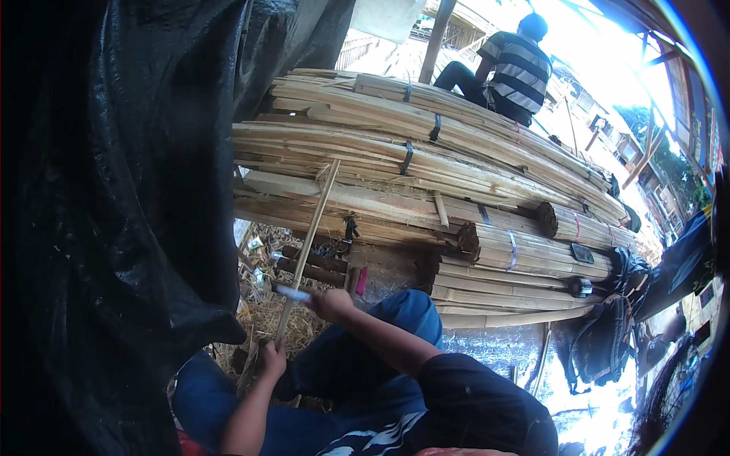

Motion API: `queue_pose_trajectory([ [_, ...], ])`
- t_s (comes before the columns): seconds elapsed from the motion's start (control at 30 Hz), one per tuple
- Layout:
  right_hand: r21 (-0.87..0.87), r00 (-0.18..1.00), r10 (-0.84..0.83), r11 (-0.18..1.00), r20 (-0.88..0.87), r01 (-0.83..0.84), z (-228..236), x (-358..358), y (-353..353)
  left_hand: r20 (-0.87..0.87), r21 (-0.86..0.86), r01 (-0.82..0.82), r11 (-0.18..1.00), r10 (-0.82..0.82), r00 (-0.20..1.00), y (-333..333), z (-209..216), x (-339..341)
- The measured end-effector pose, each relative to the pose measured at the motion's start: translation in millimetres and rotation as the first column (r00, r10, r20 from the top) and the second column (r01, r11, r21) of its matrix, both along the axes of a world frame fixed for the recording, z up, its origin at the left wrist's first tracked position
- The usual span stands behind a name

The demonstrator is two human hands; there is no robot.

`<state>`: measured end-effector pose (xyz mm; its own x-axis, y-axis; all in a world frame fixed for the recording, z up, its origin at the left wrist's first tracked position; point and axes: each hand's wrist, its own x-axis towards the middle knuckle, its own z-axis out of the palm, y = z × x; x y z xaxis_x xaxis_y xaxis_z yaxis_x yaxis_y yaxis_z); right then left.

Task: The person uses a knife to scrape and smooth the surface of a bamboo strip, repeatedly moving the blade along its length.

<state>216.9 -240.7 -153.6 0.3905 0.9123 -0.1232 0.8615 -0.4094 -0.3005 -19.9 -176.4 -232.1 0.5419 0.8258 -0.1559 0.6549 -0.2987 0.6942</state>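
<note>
Pale strip [313, 224]: long and thin, slanting up from the left hand toward half past twelve, its far end over the slat bundles.
Left hand [272, 357]: grip clamped on the strip's lower part.
Right hand [332, 305]: grip closed round a knife [293, 292] (its handle hidden by the fingers), the blurred blade pointing to about nine o'clock and crossing the strip.
Shavings [255, 313]: straw-coloured, around and beneath the hands.
Slat bundles [365, 144]: tied, from twelve to three o'clock of the hands.
Black sheet [167, 190]: hanging at ten o'clock.
Seated person [517, 76]: striped shirt, at one o'clock beyond the bundles.
</note>
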Motion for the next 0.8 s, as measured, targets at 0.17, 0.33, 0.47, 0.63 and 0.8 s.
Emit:
queue_pose_trajectory([
  [0.17, -0.062, 0.995, 0.095, 0.994, -0.003, -0.095, 1, -4, 2, -0.001, -0.046, -0.008, 0.999, 0.008, 1.0, 2, 1, 3],
  [0.33, -0.099, 0.993, 0.115, 0.988, -0.029, -0.117, -8, 1, 2, 0.026, -0.021, -0.011, 1.0, 0.012, 1.0, 4, 6, 7],
  [0.47, -0.101, 0.997, 0.009, 0.995, -0.073, -0.016, 16, 5, 8, -0.001, 0.016, -0.017, 1.0, 0.017, 1.0, 10, -11, -11],
  [0.63, -0.097, 0.981, 0.191, 0.976, -0.037, -0.194, 1, -5, -3, -0.074, -0.027, 0.005, 1.0, -0.007, 0.997, 5, 0, -3],
  [0.8, -0.02, 0.993, 0.015, 1.0, -0.117, -0.018, -16, 7, 1, 0.062, -0.033, 0.012, 0.999, -0.01, 0.998, 2, 1, 7],
])
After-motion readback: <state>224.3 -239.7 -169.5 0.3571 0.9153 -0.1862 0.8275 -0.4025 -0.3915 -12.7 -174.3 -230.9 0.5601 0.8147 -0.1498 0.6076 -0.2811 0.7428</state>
